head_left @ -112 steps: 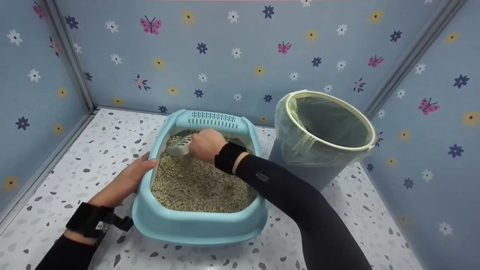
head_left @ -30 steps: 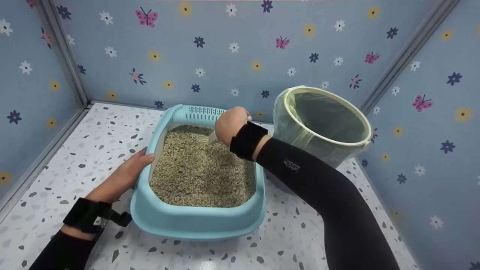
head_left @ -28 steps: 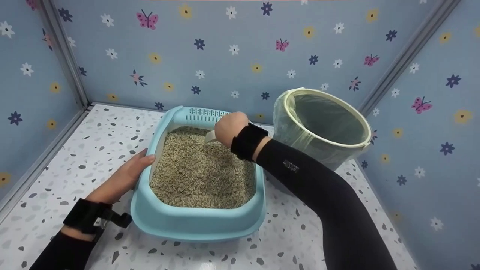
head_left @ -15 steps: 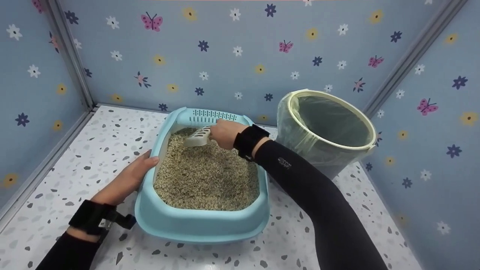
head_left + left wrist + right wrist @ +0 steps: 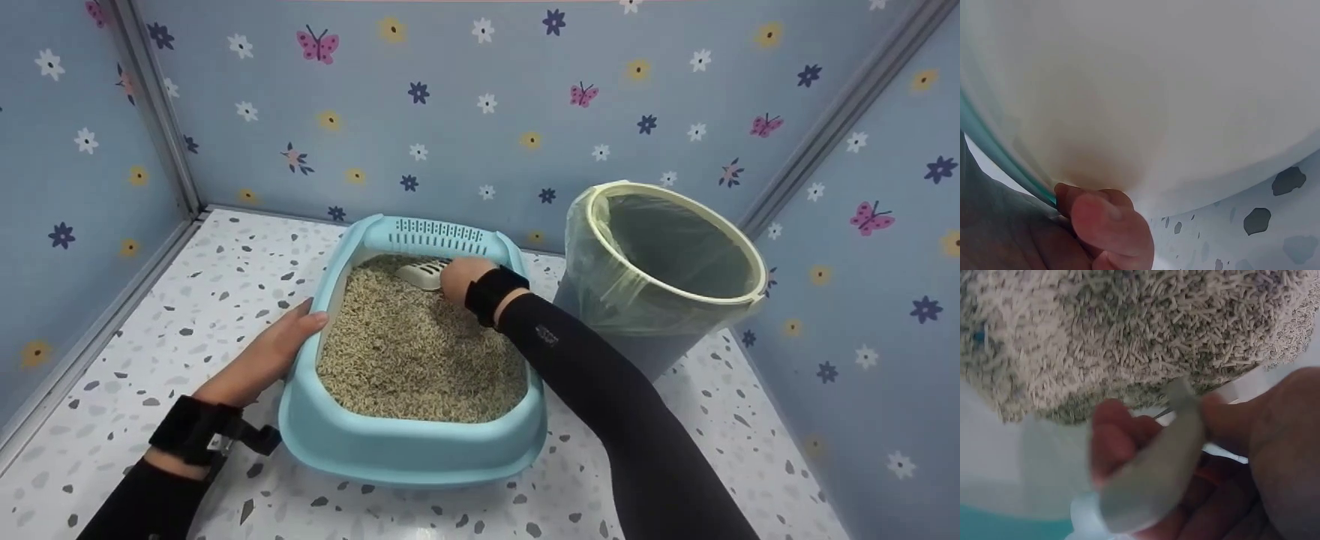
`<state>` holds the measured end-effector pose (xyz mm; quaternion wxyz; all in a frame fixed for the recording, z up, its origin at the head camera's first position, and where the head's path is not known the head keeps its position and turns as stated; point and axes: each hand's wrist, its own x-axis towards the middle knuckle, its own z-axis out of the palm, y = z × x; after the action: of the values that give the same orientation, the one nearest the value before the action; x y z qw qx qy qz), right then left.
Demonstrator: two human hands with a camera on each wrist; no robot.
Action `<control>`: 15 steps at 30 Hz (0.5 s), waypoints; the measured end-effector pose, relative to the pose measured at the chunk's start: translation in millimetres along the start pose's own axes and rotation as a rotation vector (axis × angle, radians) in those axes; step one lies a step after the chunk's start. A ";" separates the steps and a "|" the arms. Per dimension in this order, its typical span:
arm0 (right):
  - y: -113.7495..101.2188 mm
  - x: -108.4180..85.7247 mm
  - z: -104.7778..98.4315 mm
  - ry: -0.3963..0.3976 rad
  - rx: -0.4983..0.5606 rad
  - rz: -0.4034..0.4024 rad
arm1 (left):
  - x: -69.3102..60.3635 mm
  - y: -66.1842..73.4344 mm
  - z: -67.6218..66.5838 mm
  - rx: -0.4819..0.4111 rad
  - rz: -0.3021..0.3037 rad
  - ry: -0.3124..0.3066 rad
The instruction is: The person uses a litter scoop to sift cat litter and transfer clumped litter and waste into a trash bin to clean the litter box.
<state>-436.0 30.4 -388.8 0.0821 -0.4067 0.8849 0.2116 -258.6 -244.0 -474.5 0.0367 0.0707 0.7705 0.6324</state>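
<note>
A light-blue litter box (image 5: 412,450) filled with pellet-like cat litter (image 5: 405,352) stands on the speckled surface. My left hand (image 5: 277,345) grips its left rim, thumb on top; in the left wrist view the fingers (image 5: 1114,225) curl under the edge against the outer wall. My right hand (image 5: 463,279) holds a pale slotted litter scoop (image 5: 421,274) over the far part of the box. Its blade lies low at the litter, slots upward. In the right wrist view my fingers wrap the scoop's handle (image 5: 1151,478), somewhat blurred.
A bin (image 5: 622,345) lined with a translucent yellowish bag stands right of the box, its cream rim ring (image 5: 690,292) tilted toward me. My right forearm passes in front of it. Flower-patterned walls (image 5: 480,150) close off the back and both sides.
Over the last second the right hand lowers the scoop from the back right, tipping its blade flatter toward the litter. Earlier the scoop was farther left. The left hand stays on the rim.
</note>
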 end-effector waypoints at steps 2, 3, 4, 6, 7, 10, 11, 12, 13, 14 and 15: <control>1.7 -1.8 -1.1 -0.031 0.035 0.022 | 0.3 0.2 0.3 0.005 0.013 -0.001; 2.8 -2.5 -2.1 -0.046 0.059 0.041 | 0.6 0.1 0.5 0.005 0.018 -0.002; 3.9 -3.3 -3.4 -0.065 0.066 0.056 | 0.7 0.2 0.8 0.008 0.023 -0.001; 7.2 -5.5 -6.1 -0.121 0.067 0.094 | 0.9 -0.2 1.2 0.002 0.024 -0.007; 9.0 -7.3 -8.4 -0.158 0.067 0.113 | 0.9 -0.4 1.3 -0.002 0.022 -0.011; 15.6 -12.1 -15.6 -0.262 0.085 0.122 | 0.4 -1.0 0.8 -0.005 0.013 -0.007; 17.8 -13.8 -18.2 -0.289 0.103 0.115 | 0.4 -1.3 0.4 -0.011 0.009 -0.006; 19.7 -15.7 -21.2 -0.309 0.138 0.108 | 0.2 -1.7 0.0 -0.013 0.009 -0.006; 21.2 -17.6 -24.5 -0.331 0.173 0.100 | 0.0 -2.0 -0.2 -0.012 0.005 -0.003; 22.8 -19.4 -27.3 -0.345 0.196 0.087 | -0.3 -2.2 -0.4 -0.009 0.004 0.001; 23.9 -21.8 -30.4 -0.353 0.230 0.090 | -0.6 -2.6 -0.4 -0.009 0.003 0.001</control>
<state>-438.9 45.7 -347.3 0.2719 -0.3112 0.8925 0.1806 -258.3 -245.0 -476.9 0.0358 0.0714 0.7674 0.6361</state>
